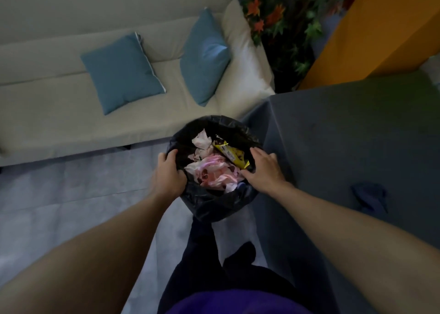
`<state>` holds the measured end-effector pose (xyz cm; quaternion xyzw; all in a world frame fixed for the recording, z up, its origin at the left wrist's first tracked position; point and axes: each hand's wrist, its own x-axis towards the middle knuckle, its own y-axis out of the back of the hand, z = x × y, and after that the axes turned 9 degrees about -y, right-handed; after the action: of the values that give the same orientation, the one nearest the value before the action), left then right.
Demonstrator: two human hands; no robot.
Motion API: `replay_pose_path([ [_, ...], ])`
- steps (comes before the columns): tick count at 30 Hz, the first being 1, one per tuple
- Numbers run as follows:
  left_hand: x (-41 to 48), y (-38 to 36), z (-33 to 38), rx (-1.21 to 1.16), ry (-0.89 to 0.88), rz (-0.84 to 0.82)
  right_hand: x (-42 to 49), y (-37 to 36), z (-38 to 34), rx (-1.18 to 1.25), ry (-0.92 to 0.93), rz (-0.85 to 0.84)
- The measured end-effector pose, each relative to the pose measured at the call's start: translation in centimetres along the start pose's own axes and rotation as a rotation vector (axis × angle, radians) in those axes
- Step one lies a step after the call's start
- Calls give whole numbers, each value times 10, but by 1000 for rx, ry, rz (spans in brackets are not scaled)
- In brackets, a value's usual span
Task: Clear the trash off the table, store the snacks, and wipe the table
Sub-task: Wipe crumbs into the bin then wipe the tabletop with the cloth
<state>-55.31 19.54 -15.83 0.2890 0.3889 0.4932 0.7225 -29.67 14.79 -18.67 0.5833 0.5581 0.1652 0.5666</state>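
Our forearms reach the round, black-lined bin [214, 206] left of the grey table [345, 135]: left hand [170, 173] grips its crinkled plastic rim; right hand [264, 168] lies nearly flat on it. Crumpled tissues [209, 171], yellow wrapper [232, 155] inside.

Sofa: we've got a long pale beige sofa [59, 113] running across the back.
Cushions: one blue cushion [122, 72] lies on the seat, a second blue cushion [204, 56] is propped up to its right, and a white cushion [245, 59] leans just behind that one.
Plant: a leafy plant [281, 16], green and orange, right beside the sofa's end.
Upper right: an orange panel [381, 28]; wall or cabinet, we can't tell.
Counter: the grey-covered counter [345, 135] is on the right, its corner near the sofa.
Floor: the floor [71, 194] is grey with faint tile-like lines.
Light: pretty dim, with a bit of sheen on the second blue cushion.
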Motion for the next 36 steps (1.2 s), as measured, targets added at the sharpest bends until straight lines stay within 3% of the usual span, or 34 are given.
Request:
replay_pose_path([
  [6,50,-4,-28,266,-117,-67,25,-18,-19,-26,-44,-69],
  [14,120,-25,-74,355,-182,-175,79,-59,-37,-82,-91,-116],
  [36,247,-202,-245,249,-34,-274,256,-267,-22,-254,-47,-221],
])
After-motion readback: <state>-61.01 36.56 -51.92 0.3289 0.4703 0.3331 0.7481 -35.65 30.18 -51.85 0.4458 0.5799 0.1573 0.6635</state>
